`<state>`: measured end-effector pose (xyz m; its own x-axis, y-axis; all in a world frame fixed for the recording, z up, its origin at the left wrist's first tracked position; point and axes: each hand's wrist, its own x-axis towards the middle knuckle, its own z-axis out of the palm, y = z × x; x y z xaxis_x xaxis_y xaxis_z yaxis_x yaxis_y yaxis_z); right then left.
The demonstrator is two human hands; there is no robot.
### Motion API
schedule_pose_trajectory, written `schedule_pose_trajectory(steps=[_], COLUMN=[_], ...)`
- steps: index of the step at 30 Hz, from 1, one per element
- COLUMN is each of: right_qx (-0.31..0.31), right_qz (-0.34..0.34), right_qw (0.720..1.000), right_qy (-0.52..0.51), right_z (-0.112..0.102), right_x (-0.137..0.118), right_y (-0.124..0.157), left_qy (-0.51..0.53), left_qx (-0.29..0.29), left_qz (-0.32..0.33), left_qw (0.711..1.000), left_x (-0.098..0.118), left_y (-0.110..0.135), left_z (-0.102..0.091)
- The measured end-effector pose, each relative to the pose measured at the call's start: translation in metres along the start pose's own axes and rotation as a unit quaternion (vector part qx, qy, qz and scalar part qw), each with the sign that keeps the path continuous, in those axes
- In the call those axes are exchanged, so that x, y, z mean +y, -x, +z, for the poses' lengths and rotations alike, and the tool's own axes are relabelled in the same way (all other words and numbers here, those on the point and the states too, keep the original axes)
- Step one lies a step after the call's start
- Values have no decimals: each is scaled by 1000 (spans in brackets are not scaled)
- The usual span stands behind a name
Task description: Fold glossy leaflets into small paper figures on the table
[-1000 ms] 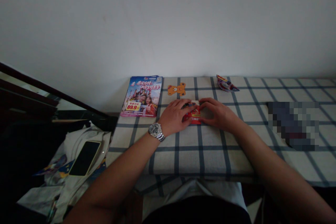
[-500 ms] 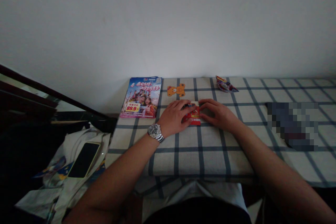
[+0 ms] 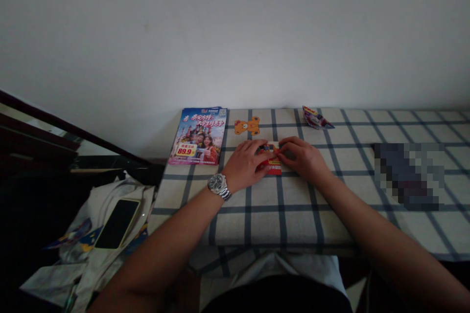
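A small red printed card (image 3: 274, 169) with pale edges and yellow lettering lies on the checked tablecloth between my hands. My left hand (image 3: 244, 164), with a metal watch on its wrist, holds the card from the left, its fingers over the upper part and its thumb on the lower part. On the other side, my right hand (image 3: 303, 156) has thumb and forefinger pinched together at the card's right edge. Fingers cover part of the card. Just beyond the hands lies a flat brown bear cutout (image 3: 246, 126).
A stack of colourful flyers (image 3: 198, 137) lies at the table's left end. Near the wall rests a crumpled purple wrapper (image 3: 317, 118). A dark blurred-out item (image 3: 407, 176) is on the right. Below left, a phone (image 3: 118, 223) lies on pale bags. The checked tablecloth (image 3: 264, 220) reaches over the front edge.
My right thumb and forefinger have closed from a spread pose into a pinch at the card's right edge. My left hand has stayed nearly still on the card.
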<state>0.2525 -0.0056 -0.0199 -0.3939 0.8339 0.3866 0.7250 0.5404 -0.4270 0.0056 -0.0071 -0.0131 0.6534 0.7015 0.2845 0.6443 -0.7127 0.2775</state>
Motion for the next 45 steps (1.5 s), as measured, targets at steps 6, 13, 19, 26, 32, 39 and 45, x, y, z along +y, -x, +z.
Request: schedule_pose_trajectory(steps=[6,13,19,26,32,39,45], right_qx=[-7,-6,-33,-30,-22,-7,1], right_qz=[16,13,-5,-13,-9,13,24], right_qw=[999,998,992,987,982,985,996], right_qy=[31,67,125,155,187,170,83], right_z=[0,0,-2,-1,2,4,-3], right_x=[-4,-5,-3,2,4,12,16], right_y=[-6,-16,-21,-28,-35,-38,-32], left_qy=[12,22,23,22,20,23,22], left_qx=[5,5,2,4,3,6,2], left_qz=[2,1,0,2,-3,-2,-1], left_qw=[1000,1000,1000,1000,1000,1000,1000], left_x=[0,-1,-1,-1,-1,-1,-1], left_y=[0,0,0,-1,0,0,-1], left_z=[1,2,2,3,2,2,0])
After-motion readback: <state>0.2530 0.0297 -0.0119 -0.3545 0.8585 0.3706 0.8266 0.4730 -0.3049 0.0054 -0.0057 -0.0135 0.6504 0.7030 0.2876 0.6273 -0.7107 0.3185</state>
